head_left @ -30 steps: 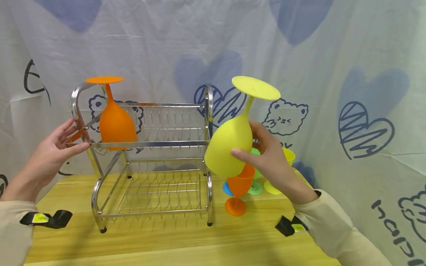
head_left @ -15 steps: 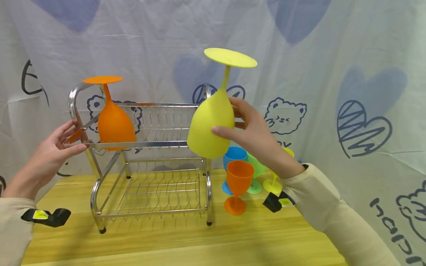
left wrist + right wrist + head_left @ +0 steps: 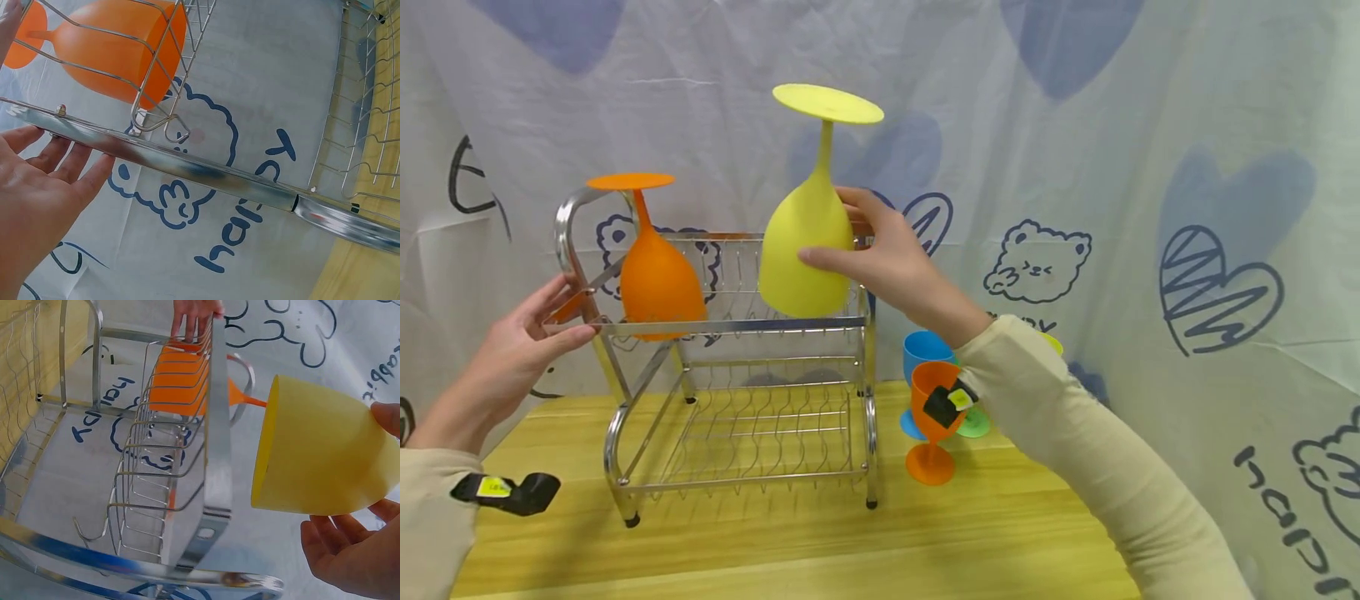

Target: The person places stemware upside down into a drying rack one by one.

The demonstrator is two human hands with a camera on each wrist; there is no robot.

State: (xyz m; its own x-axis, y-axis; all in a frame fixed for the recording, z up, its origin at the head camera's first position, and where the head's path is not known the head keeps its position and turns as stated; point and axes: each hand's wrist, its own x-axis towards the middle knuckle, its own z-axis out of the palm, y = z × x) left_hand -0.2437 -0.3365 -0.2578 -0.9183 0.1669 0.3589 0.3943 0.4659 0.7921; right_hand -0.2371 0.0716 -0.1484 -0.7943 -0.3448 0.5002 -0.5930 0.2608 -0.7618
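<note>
The right hand (image 3: 891,262) wraps thumb and fingers around the bowl of an upside-down yellow plastic goblet (image 3: 808,242), held just above the right end of the shiny 2-tier wire dish rack (image 3: 737,400). Left of that grip, an inverted orange plastic goblet (image 3: 655,267) sits in the upper tier. Beyond it, the left hand (image 3: 523,342) rests straight fingers on the rack's front rail, holding nothing.
</note>
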